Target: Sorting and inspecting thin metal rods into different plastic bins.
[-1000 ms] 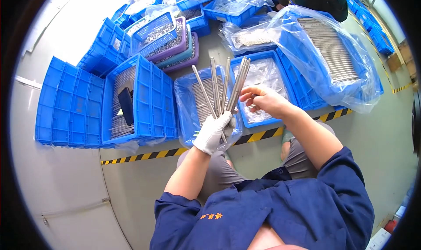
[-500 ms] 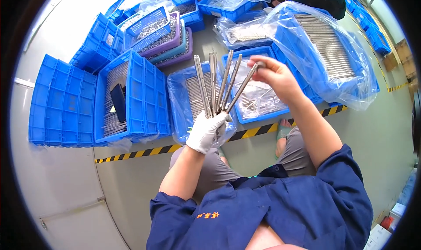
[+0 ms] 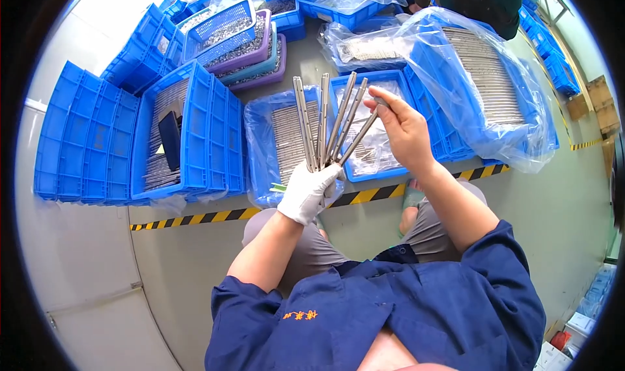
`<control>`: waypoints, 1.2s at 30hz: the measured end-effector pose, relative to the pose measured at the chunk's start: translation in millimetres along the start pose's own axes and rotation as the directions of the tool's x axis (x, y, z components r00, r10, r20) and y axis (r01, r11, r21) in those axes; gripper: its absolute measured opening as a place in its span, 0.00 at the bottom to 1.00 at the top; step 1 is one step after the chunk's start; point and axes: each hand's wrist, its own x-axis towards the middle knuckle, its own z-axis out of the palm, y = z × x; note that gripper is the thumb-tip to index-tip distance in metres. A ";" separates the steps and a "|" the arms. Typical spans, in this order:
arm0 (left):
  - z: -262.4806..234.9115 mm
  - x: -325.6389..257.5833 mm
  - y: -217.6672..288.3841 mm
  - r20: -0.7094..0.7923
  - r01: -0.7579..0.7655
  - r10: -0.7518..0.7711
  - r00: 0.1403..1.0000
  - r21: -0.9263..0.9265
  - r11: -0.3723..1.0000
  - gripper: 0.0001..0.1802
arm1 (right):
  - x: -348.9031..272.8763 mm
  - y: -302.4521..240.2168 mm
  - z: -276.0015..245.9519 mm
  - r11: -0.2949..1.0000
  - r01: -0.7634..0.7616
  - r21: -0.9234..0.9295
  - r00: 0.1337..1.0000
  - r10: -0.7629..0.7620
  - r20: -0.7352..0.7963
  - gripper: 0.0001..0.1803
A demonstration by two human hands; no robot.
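My left hand [image 3: 305, 195], in a white glove, is closed around the lower ends of several slim metal rods [image 3: 323, 123], which fan upward. The rods are silvery, with small holes or notches along their sides. My bare right hand [image 3: 409, 133] has its thumb and fingers at the upper end of the rightmost rod [image 3: 359, 137], pinching it; that tip is partly hidden by the fingers. Behind the fan stand a blue crate [image 3: 255, 189] lined with clear plastic and holding rows of similar rods, and a second blue crate [image 3: 374, 176] with plastic bags and some rods.
Stacked blue crates [image 3: 81, 137] stand at the left; one crate [image 3: 215, 137] holds rods and a dark flat object [image 3: 170, 140]. Baskets of small metal parts [image 3: 260, 45] lie farther back. At right is a plastic-covered crate of rods [image 3: 547, 137]. Another person [image 3: 478, 3] is at the far edge.
The view has shifted slightly. My right fingers have curled more over the tip of the rightmost rod, and the rods in my left hand are fanned a little differently.
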 end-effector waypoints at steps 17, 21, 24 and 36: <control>-12.2 1.3 7.9 0.005 -0.034 0.037 0.999 0.497 0.867 0.13 | 25.9 -17.0 -67.6 0.907 -0.356 0.223 0.869 0.234 0.436 0.18; -10.7 1.1 7.4 0.036 -0.078 0.069 0.997 0.487 0.870 0.13 | 26.1 -18.1 -69.3 0.904 -0.360 0.229 0.852 0.219 0.475 0.18; -9.8 0.7 5.9 0.056 -0.117 0.103 0.993 0.374 0.920 0.12 | 25.0 -20.2 -67.8 0.912 -0.358 0.201 0.856 0.235 0.460 0.19; -14.2 4.4 0.4 0.036 -0.106 0.101 0.994 0.465 0.879 0.09 | 27.9 -12.8 -71.5 0.948 -0.294 0.125 0.910 0.238 0.339 0.15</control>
